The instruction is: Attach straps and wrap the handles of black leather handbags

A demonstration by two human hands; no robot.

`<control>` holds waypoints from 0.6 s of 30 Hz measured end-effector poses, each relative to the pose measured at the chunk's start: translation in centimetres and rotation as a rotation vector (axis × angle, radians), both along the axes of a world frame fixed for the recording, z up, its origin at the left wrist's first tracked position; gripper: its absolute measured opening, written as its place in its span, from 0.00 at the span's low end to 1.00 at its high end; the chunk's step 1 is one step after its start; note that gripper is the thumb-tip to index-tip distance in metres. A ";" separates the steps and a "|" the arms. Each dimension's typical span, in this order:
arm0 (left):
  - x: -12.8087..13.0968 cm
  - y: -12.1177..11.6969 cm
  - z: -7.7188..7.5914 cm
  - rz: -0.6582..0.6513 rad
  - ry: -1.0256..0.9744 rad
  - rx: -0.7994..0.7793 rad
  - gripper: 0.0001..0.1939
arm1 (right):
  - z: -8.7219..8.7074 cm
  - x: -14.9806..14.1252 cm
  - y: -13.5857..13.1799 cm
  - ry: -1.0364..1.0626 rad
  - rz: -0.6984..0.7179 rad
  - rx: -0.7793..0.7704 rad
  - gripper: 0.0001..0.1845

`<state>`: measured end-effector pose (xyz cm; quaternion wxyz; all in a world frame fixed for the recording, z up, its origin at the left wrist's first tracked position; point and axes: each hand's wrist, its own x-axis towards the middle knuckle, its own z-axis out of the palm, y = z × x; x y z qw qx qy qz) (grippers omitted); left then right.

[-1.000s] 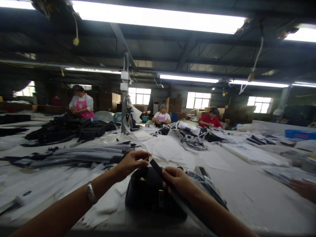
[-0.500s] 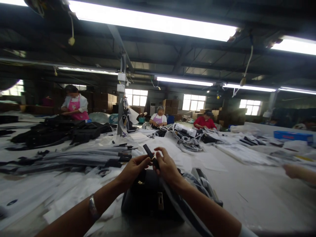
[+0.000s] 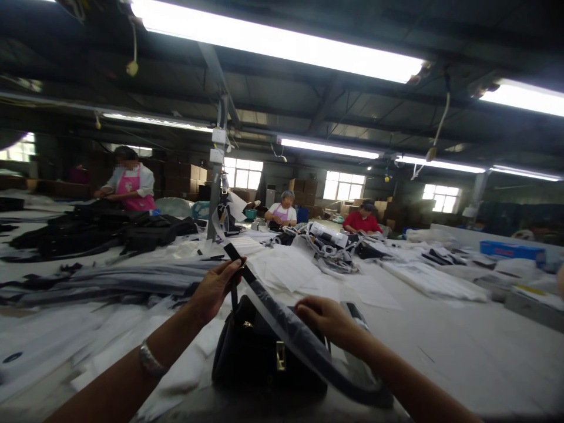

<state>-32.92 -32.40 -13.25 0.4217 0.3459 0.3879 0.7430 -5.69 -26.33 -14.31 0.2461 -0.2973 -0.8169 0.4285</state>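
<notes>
A black handbag with a gold clasp stands on the white table right in front of me. My left hand is closed on the upper end of a black strap in clear plastic wrap, lifted above the bag's left side. The strap runs down to the right and loops past the bag. My right hand rests on the strap near the bag's top right, fingers curled down onto it. A silver bracelet sits on my left wrist.
Bundles of wrapped straps lie to the left, a heap of black bags behind them. White sheets cover the middle. A pole rises from the table. Three people work at the far side. A blue box sits far right.
My hands were together pinching the strap end above the bag. The left hand has now raised that end up and left, and the right hand has slid down the strap to the right.
</notes>
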 end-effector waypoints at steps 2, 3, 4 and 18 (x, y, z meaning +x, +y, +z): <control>1.1 0.0 0.0 -0.011 0.013 -0.003 0.18 | 1.3 -1.7 -0.2 0.063 -0.029 0.019 0.27; 1.6 0.1 0.0 -0.016 0.019 -0.002 0.18 | 1.9 -2.8 -0.4 0.071 -0.023 0.017 0.28; 2.1 0.2 0.0 -0.018 0.022 -0.001 0.18 | 2.4 -3.9 -0.8 0.055 -0.005 0.006 0.26; -1.7 1.2 -0.8 0.170 -0.105 0.040 0.15 | 2.4 3.3 -1.1 -0.391 0.108 0.013 0.14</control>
